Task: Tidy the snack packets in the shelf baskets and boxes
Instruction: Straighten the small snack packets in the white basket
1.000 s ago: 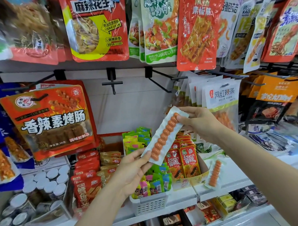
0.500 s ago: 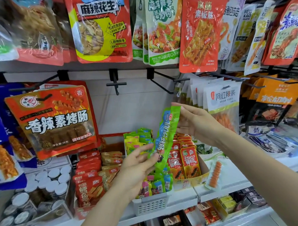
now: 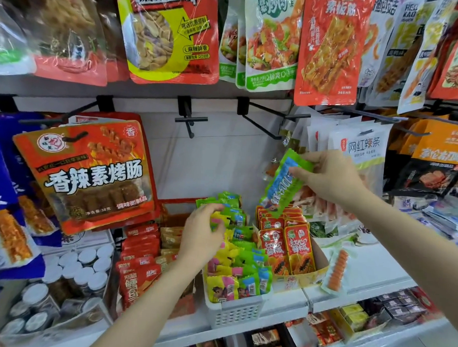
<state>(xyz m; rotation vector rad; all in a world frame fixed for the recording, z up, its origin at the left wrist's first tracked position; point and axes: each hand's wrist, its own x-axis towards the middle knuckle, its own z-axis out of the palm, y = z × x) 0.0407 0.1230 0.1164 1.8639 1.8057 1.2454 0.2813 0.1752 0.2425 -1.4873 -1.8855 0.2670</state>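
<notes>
From the head view, a green snack strip point(image 3: 282, 186) was pinched at its top by the right hand point(image 3: 327, 175) and held above the white basket point(image 3: 235, 308), likely for filing. The left hand point(image 3: 203, 232), fingers curled, was pressed among the basket's packets point(image 3: 241, 265), seemingly making room.

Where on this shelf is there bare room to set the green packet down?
Bare white shelf lies right of the yellow box, around the loose orange strip. The white basket is crammed, the red packets fill the left, and the right hand pinches the green packet.
</notes>
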